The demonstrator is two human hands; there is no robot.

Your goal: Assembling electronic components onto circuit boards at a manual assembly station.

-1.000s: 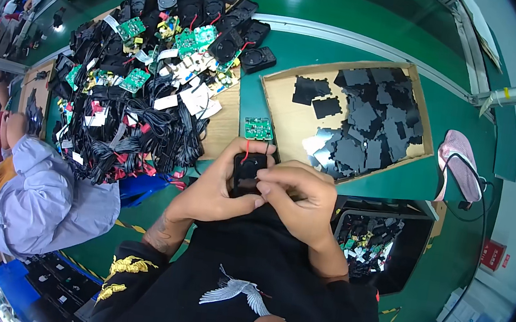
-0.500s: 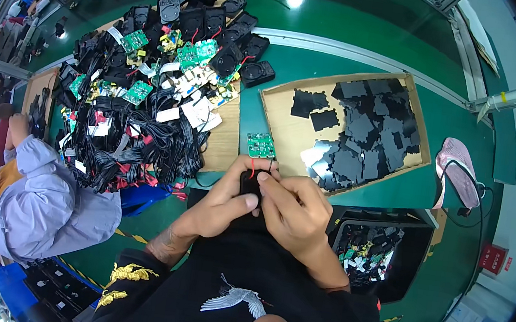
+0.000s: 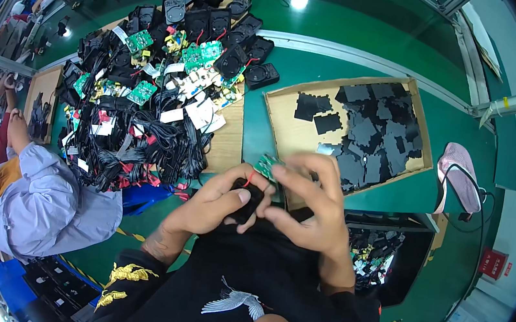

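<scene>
My left hand (image 3: 210,203) is closed around a small black plastic housing (image 3: 248,205), with the thumb lying across its face. A short red wire (image 3: 250,178) runs from the housing to a small green circuit board (image 3: 265,166), which stands tilted above my left fingers. Beside them is my right hand (image 3: 323,212), its thumb and fingers spread apart. One right fingertip meets the board's edge; the thumb is away from the board, near the housing's right side. Part of the board is hidden behind the fingers.
A shallow cardboard tray (image 3: 428,159) of flat black pieces lies ahead right. At left is a large heap of black cables (image 3: 163,142), housings and circuit boards. A black bin (image 3: 409,272) stands right, below table level. Another person (image 3: 48,198) sits left; a pink slipper-like item (image 3: 458,174) lies far right.
The circuit board has tipped from lying flat to a slant. My right hand has moved off the housing, up and right, with its fingers opening. More of the housing now shows.
</scene>
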